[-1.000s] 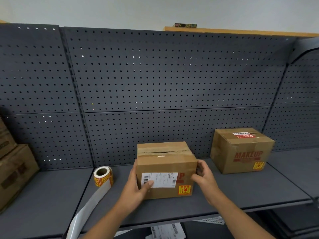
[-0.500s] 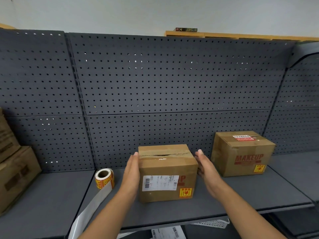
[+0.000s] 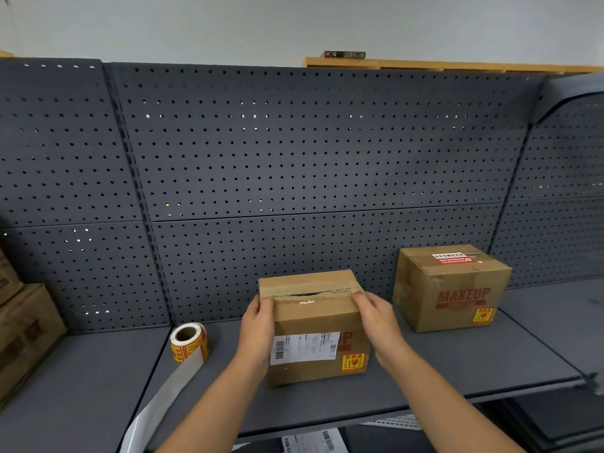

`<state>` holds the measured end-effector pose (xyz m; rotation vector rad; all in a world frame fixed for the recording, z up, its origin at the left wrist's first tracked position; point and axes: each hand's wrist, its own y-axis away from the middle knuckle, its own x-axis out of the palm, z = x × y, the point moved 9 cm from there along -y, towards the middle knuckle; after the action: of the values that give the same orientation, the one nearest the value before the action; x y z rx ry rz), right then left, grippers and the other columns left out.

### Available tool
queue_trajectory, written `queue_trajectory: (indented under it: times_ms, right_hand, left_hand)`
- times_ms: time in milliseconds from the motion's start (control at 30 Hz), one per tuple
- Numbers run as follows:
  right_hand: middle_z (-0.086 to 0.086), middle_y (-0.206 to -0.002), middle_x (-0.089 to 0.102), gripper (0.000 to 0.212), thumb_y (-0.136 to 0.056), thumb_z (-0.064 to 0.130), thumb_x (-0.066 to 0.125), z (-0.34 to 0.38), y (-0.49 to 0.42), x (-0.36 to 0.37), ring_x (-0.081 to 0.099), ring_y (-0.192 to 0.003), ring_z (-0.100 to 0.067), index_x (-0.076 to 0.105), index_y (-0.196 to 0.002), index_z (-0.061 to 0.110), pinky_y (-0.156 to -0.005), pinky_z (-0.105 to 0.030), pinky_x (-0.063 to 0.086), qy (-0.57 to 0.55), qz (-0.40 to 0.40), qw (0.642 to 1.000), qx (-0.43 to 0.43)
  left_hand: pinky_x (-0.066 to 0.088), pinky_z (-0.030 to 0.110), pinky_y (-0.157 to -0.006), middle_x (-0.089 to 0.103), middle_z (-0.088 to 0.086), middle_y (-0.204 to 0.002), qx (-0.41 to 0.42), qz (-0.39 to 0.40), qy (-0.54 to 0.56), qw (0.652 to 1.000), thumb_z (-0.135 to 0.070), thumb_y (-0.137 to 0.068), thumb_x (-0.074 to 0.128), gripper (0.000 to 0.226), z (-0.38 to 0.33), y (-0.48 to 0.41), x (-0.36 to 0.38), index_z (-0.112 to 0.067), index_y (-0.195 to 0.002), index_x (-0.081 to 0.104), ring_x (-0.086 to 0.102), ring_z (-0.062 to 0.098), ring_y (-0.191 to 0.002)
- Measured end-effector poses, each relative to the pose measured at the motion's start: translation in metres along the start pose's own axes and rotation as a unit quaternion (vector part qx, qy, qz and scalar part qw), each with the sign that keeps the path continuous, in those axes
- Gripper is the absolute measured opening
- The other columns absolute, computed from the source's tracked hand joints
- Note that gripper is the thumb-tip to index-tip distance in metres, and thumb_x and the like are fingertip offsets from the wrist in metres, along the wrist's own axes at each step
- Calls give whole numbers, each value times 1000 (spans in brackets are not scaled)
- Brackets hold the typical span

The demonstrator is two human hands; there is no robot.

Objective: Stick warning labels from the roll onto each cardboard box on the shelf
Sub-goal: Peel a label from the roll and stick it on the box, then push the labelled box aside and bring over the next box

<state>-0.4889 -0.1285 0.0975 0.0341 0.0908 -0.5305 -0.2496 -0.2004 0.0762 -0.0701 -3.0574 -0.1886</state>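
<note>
**Labelled box held at both sides on the grey shelf**

A dark grey metal shelf (image 3: 457,364) backed by perforated panels (image 3: 294,158) fills the view, with a pale wall above. At the middle of the shelf, the near cardboard box (image 3: 313,325) is clasped between two bare hands. The left hand (image 3: 258,328) is laid flat against the box's left side, fingers (image 3: 266,304) hooked over the top edge; the right hand (image 3: 376,318) is pressed to the right side, fingertips (image 3: 358,294) resting at the torn tape seam. Both hands are closed on the box, neither carrying anything else.

On the box's near face a white shipping label (image 3: 304,348) is seen, and at its lower right corner a yellow-and-red warning label (image 3: 353,362) is already stuck. This box therefore appears finished, and the step in hand is judged to be shifting or squaring it on the shelf.

To the right and farther back, a second box marked MAKEUP (image 3: 451,289) is also seen with a yellow label (image 3: 483,314) at its lower right. To the left of the held box, the label roll (image 3: 189,343) stands on the shelf, its bare backing strip (image 3: 163,397) trailing over the near edge. At the far left, further boxes (image 3: 23,335) are stacked; no warning label can be made out on them. The next move is likely to call for releasing the box, taking up the roll and peeling a fresh label for those.
</note>
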Motion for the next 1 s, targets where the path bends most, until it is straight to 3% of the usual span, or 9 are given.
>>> queue_trajectory:
  times_ms: [267,467,567,700,833,1000]
  right_hand:
    - [-1,-100,75,30,-102,39,53,14,-4,-52,67,-98,-19,75,-98,20,-90,-45,55,26,-37,999,-30]
    - [1,-97,76,27,-102,35,54,19,-1,-113,67,-96,-16,75,-95,21,-78,-37,52,20,-84,996,-38]
    - [0,-98,76,28,-102,36,54,18,-1,-147,67,-96,-17,77,-98,21,-80,-37,52,23,-104,994,-32]
    - [3,-100,76,26,-102,35,55,17,-1,-195,66,-98,-14,78,-102,22,-74,-34,51,27,-130,991,-32]
    - [5,-100,73,20,-103,31,57,22,-4,-241,64,-95,-11,74,-95,26,-71,-31,46,41,-136,989,-35]
    - [4,-106,71,18,-104,31,57,9,-20,-295,62,-96,-9,72,-108,22,-71,-29,45,63,-137,988,-29]
  left_hand:
    - [54,54,-101,73,4,-111,-9,21,12,1000,-35,-106,44,22,-1,15,46,-31,-110,65,68,26,-106]
    - [54,54,-102,72,4,-114,-1,67,3,998,-41,-104,42,30,-1,31,104,-30,-123,63,68,25,-107]
    - [53,54,-104,69,1,-126,-9,88,0,996,-57,-90,44,59,3,39,137,-30,-142,52,67,22,-113]
    - [54,53,-104,68,2,-129,-9,125,8,992,-52,-99,43,52,8,51,184,-29,-146,48,67,22,-114]
    - [45,51,-114,53,0,-151,-13,153,8,988,-73,-81,42,76,28,55,235,-44,-151,38,56,21,-133]
    - [37,51,-120,38,-5,-162,-15,169,-11,985,-77,-84,37,71,50,63,294,-55,-152,28,44,20,-144]
